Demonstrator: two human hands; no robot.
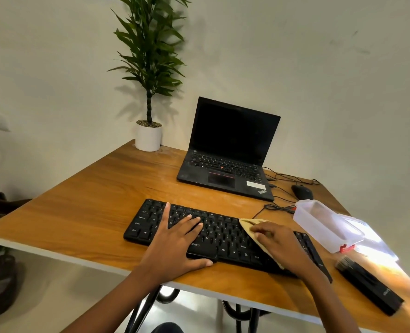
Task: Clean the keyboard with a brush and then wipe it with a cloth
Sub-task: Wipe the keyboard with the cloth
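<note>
One keyboard (pixel 223 233) lies at the lower centre of one table (pixel 91 200), with one tan cloth (pixel 248 224) on its right half. One black brush (pixel 367 283) lies at lower right, near one clear box (pixel 326 224). One laptop (pixel 230 145), one mouse (pixel 302 192) and one plant (pixel 148 56) stand further up. The left hand (pixel 175 243) lies flat and spread on the keys, thumb along the near edge. The right hand (pixel 280 246) presses the cloth down, fingers lightly bent.
</note>
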